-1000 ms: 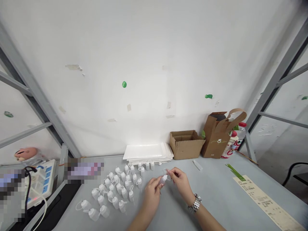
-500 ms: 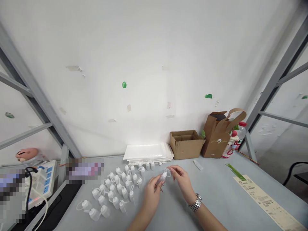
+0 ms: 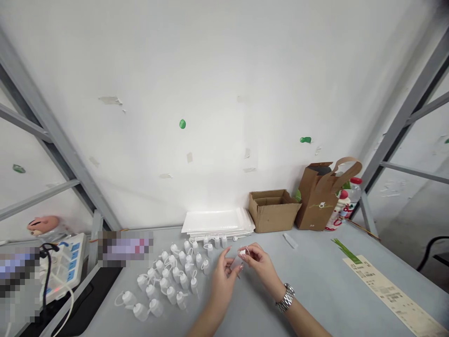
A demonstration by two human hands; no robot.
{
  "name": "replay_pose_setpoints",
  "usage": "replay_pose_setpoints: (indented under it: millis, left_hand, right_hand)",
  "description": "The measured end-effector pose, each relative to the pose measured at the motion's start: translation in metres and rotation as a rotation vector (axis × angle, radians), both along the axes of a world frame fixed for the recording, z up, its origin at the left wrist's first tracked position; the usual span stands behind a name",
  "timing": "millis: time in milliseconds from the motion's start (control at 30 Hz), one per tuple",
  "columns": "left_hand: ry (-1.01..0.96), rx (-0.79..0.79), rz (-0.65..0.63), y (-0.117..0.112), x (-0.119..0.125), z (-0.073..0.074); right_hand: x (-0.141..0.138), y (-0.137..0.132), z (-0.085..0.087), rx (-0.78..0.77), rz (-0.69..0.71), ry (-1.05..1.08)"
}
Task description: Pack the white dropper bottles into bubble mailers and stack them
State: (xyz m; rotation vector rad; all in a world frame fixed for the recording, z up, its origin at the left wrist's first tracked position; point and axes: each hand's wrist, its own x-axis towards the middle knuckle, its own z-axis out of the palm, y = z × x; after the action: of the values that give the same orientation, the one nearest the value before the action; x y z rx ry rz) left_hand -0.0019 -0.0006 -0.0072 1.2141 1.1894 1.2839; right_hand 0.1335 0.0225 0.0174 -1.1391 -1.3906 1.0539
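My right hand, with a steel link wristwatch on its wrist, pinches a small white plastic cap with a thin loop between fingertips. My left hand is just to the left, with thumb and fingers spread. A faint translucent shape between the hands may be a bottle body, but it is too pale to tell. Several white plastic dropper bottles with looped tethers lie grouped on the grey table, left of my left hand. A short row stands near the back.
A stack of white sheets, a cardboard box and a kraft paper bag stand along the back wall. A long printed paper strip lies at the right. A white power strip sits at the left.
My left hand's fingers have spread wider, and the white bottle shape between my hands is no longer distinct. My right hand now shows the small cap at its fingertips. The view has shifted slightly.
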Motion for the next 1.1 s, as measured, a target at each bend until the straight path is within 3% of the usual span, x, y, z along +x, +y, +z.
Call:
replay_pose_setpoints:
  millis: [200,300,433,567,667,767,967,1100]
  left_hand:
    - [-0.058,-0.004,0.009,0.003,0.0,-0.008]
    - [-0.057,-0.02,0.061,0.004,0.0,-0.006]
    - [0.128,-0.027,0.081,0.001,0.002,0.003]
    - [0.432,0.061,0.031,-0.006,0.005,0.007]
    - [0.666,0.077,-0.001,-0.011,0.008,0.007]
    - [0.738,0.041,-0.037,-0.014,0.008,0.008]
    - [0.766,0.046,-0.074,-0.015,0.006,0.014]
    - [0.77,0.077,-0.099,-0.016,0.006,0.016]
  right_hand:
    - [-0.003,0.0,-0.003,-0.002,0.004,-0.072]
    - [-0.002,0.004,0.004,0.048,-0.038,-0.087]
    - [-0.008,0.01,0.027,0.155,-0.085,-0.179]
    - [-0.027,0.014,0.042,0.238,0.082,-0.427]
    - [-0.044,0.016,0.039,0.247,0.182,-0.698]
    - [-0.055,0.02,0.033,0.223,0.221,-0.853]
    - [-0.058,0.027,0.031,0.18,0.273,-0.939]
    - [-0.055,0.024,0.033,0.165,0.282,-0.886]
